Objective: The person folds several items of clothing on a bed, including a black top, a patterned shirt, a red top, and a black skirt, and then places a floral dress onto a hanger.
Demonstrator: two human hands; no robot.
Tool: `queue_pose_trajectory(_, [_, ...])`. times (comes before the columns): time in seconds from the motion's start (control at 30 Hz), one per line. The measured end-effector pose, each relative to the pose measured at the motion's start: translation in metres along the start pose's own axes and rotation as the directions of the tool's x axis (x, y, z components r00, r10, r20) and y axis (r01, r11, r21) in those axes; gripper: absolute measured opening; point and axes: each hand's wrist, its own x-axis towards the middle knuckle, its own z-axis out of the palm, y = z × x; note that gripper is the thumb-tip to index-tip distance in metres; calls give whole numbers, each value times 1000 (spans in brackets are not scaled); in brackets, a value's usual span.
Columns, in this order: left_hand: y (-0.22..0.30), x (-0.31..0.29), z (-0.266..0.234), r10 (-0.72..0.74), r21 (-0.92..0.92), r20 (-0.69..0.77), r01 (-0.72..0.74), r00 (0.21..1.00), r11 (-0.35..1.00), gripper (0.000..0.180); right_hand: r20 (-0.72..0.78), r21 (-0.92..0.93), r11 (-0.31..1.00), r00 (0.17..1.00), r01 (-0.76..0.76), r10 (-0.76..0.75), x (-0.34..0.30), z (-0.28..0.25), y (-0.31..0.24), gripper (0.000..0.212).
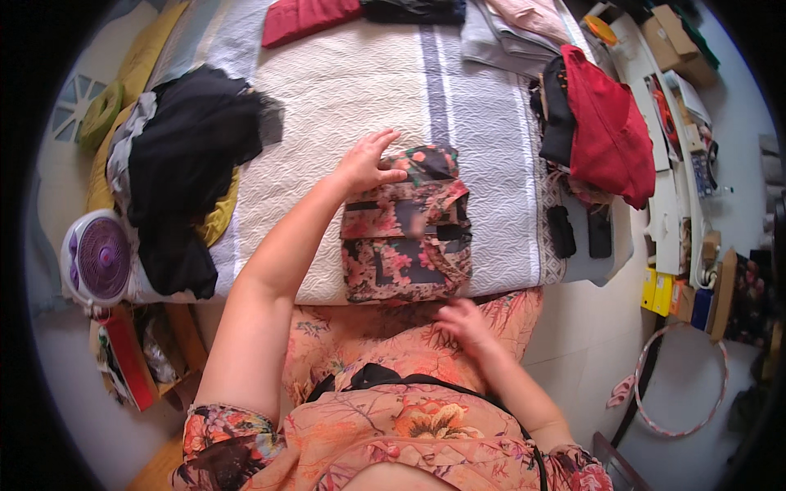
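Note:
A dark garment with a pink and red flower print (401, 258) lies folded into a rough rectangle at the bed's near edge. Over its far left corner is my left hand (368, 166), fingers stretched out and apart, holding nothing. My right hand (468, 327) is just off the bed edge, below the garment's near right corner and above my lap. Motion blurs it slightly; its fingers look loosely apart, with nothing seen in them.
Dark clothes (188, 147) are heaped on the bed's left, near a purple and white fan (100, 258). Folded clothes topped by a red garment (606, 123) sit on the right, by a black phone (600, 235). More folded clothes (512, 37) lie at the far side.

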Motion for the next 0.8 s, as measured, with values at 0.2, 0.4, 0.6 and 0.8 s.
queue_pose_trajectory(0.2, [-4,16,19,-22,-178,399,101,917,979,49,211,274,954,975,-124,66,32,54,9,41])
queue_pose_trajectory(0.4, [-29,-51,3,-244,-366,538,485,806,794,31,13,63,965,967,255,-256,71,65,-19,27])
queue_pose_trajectory(0.6, [5,-170,23,-512,-814,534,574,673,-94,38,245,-308,814,868,492,-432,80,42,-135,26])
queue_pose_trajectory(0.8, [-7,-161,40,-764,-918,45,329,644,223,50,57,-247,900,932,360,-357,103,-7,-121,44])
